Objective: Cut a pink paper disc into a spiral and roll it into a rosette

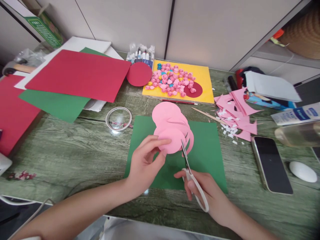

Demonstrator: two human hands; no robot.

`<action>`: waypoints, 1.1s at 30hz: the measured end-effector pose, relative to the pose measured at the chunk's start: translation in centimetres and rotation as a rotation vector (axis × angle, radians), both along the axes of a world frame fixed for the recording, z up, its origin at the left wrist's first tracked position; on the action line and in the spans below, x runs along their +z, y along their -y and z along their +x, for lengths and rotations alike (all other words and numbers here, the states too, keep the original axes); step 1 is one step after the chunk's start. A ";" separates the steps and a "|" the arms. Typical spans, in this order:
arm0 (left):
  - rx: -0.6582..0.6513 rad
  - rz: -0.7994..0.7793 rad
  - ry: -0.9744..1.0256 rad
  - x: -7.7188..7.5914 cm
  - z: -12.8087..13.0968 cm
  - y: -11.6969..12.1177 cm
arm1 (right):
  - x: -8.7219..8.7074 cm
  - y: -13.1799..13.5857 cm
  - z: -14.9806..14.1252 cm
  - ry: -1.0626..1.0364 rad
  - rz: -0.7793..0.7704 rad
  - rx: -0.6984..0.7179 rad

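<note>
desktop (pixel 82 150) beyond pink circles (pixel 176 137) bears pouch (pixel 148 62) of pens (pixel 139 55).

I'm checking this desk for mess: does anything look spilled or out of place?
Yes: small white scraps lie scattered among and beside the jagged pink offcuts, near the green sheet's far right corner. They look like spilled litter, strewn loosely.

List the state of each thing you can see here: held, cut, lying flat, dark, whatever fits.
Left hand: gripping the pink circle
Right hand: holding the scissors
Scissors: blades at the circle's edge, opening hard to tell
Other pink circles: loosely overlapping
Green sheet: flat beneath them
Pink scraps: cut, heaped loosely
Phone: lying flat, screen dark
Ring-shaped roll: lying flat
Small flowers: piled on the yellow sheet
Red pencil: lying down
Upper red sheet: lying flat
</note>
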State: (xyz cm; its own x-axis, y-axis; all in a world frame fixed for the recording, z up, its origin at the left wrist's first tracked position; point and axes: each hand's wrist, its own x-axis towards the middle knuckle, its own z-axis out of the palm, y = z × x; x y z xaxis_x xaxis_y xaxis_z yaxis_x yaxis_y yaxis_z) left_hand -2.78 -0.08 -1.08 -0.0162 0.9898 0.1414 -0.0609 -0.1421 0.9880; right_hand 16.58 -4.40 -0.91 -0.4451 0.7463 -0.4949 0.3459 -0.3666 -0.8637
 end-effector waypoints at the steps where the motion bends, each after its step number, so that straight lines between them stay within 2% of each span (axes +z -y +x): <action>1: 0.002 -0.002 0.000 0.0 0.0 0.0 | 0.0 0.0 0.0 0.001 -0.002 0.001; 7: 0.017 -0.011 -0.006 0.0 0.3 0.0 | -0.2 0.1 0.2 -0.011 0.016 0.012; 17: -0.039 -0.023 -0.014 0.3 0.4 0.0 | -0.2 0.1 0.2 -0.033 0.056 0.019; 33: 0.007 -0.026 -0.001 -0.2 0.2 0.1 | -0.2 0.0 0.1 -0.012 0.001 -0.002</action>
State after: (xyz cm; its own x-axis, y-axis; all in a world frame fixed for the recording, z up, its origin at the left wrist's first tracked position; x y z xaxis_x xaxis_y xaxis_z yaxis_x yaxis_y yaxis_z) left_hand -2.63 -0.14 -1.24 -0.0235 0.9930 0.1160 -0.0590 -0.1172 0.9914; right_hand 16.67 -4.43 -1.14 -0.4500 0.7475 -0.4886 0.3346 -0.3661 -0.8683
